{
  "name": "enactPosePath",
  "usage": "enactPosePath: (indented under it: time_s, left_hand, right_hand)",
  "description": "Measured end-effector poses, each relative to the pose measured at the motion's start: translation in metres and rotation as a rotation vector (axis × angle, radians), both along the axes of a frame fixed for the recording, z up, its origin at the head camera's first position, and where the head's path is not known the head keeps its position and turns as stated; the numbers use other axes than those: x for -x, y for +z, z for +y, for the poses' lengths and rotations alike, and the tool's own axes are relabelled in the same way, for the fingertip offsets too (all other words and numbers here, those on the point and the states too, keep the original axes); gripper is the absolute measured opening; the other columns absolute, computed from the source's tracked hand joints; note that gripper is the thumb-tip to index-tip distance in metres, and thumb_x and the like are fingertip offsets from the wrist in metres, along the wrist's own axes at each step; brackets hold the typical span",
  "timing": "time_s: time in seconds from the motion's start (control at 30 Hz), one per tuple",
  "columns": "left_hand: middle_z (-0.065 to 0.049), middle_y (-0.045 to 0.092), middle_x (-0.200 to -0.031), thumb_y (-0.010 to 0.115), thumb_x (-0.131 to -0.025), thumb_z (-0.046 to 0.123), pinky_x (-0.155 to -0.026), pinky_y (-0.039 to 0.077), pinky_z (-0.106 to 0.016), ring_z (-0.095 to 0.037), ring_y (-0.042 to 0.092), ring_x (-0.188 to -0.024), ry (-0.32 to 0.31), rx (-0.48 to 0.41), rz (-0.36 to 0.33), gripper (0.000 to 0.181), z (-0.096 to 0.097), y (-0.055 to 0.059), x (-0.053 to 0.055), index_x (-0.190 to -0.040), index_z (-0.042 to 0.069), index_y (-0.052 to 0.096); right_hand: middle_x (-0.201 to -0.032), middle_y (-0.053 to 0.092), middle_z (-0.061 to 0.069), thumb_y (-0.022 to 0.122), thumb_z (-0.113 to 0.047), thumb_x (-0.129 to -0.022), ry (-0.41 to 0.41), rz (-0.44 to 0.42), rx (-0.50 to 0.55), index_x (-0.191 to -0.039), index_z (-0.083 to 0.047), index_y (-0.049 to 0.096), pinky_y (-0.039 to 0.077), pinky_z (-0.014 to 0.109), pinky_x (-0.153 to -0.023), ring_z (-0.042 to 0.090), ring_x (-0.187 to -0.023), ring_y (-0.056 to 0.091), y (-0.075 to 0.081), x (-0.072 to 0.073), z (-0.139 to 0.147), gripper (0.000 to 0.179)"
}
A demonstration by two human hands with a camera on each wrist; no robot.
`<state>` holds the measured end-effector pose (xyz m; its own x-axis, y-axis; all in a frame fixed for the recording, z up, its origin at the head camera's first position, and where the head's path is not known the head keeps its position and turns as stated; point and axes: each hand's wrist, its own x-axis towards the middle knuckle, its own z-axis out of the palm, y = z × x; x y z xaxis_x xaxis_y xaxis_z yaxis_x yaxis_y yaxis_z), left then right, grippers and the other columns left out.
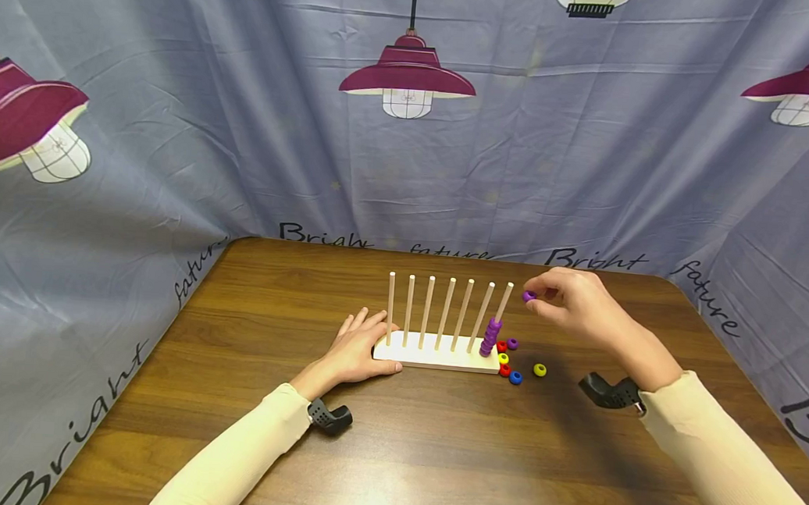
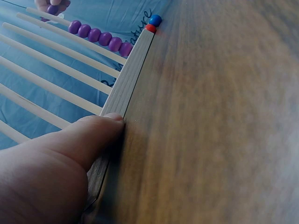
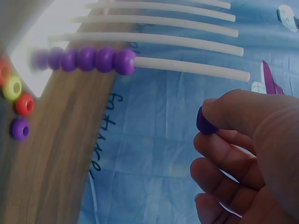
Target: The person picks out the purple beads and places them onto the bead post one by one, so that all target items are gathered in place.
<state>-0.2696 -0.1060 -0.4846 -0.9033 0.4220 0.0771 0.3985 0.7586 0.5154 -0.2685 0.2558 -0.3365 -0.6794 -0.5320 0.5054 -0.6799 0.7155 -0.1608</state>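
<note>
A wooden peg rack [image 1: 432,354] with a pale base and several upright pegs stands on the table. Several purple beads [image 1: 490,338] are stacked on the lower part of its rightmost peg. My left hand [image 1: 358,349] holds the base's left end, the thumb [image 2: 100,133] against the front edge and the other fingers spread behind. Between thumb and forefinger, my right hand [image 1: 573,305] pinches a purple bead [image 3: 204,122]. This bead is in the air to the right of the rightmost peg's tip, apart from it.
Loose beads lie by the rack's right end: a blue bead [image 1: 515,378], a yellow bead [image 1: 540,370], a purple bead [image 3: 20,129], a red bead [image 3: 24,105] and others. Behind the wooden table [image 1: 289,291] hangs a blue-grey curtain [image 1: 277,157] printed with lamps.
</note>
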Motion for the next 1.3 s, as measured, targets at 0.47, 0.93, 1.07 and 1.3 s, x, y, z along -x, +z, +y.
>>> enactPosePath:
  time_s: [0.47,0.93,1.07,1.3]
  left_hand:
    - [-0.017,0.035,-0.165,0.076,-0.084,0.049,-0.128,0.007,-0.061,-0.046,0.016,-0.157,0.004,0.005,-0.012,0.068,0.000,0.002,-0.001,-0.143,0.021,0.058]
    - [-0.018,0.038,-0.163,0.077,-0.083,0.048,-0.126,0.011,-0.064,-0.049,0.020,-0.155,0.000,0.008,0.011,0.068,0.001,0.001,-0.001,-0.141,0.019,0.059]
    - [-0.018,0.038,-0.163,0.077,-0.083,0.049,-0.127,0.011,-0.064,-0.049,0.020,-0.155,0.000,0.008,0.011,0.068,0.001,0.001,0.000,-0.142,0.019,0.059]
    - [-0.018,0.037,-0.163,0.077,-0.083,0.048,-0.127,0.010,-0.064,-0.049,0.020,-0.155,0.000,0.006,0.010,0.068,0.001,0.001,0.000,-0.142,0.020,0.059]
  right_hand:
    - [-0.084,0.075,-0.002,0.078,-0.006,-0.084,-0.063,-0.094,0.012,-0.096,-0.011,0.079,0.054,0.029,-0.065,0.006,-0.073,0.063,0.018,-0.001,-0.006,0.013]
    - [-0.080,0.071,-0.003,0.078,-0.004,-0.083,-0.037,-0.076,0.016,-0.095,-0.010,0.079,0.051,0.027,-0.064,0.005,-0.071,0.058,0.031,0.000,-0.013,0.014]
    - [-0.082,0.071,-0.002,0.078,-0.005,-0.084,-0.045,-0.122,0.020,-0.098,-0.010,0.078,0.050,0.024,-0.063,0.006,-0.071,0.058,0.033,-0.001,-0.015,0.014]
    - [-0.081,0.071,-0.001,0.079,-0.006,-0.084,-0.042,-0.139,0.023,-0.098,-0.010,0.078,0.051,0.024,-0.063,0.005,-0.071,0.058,0.034,-0.001,-0.018,0.014]
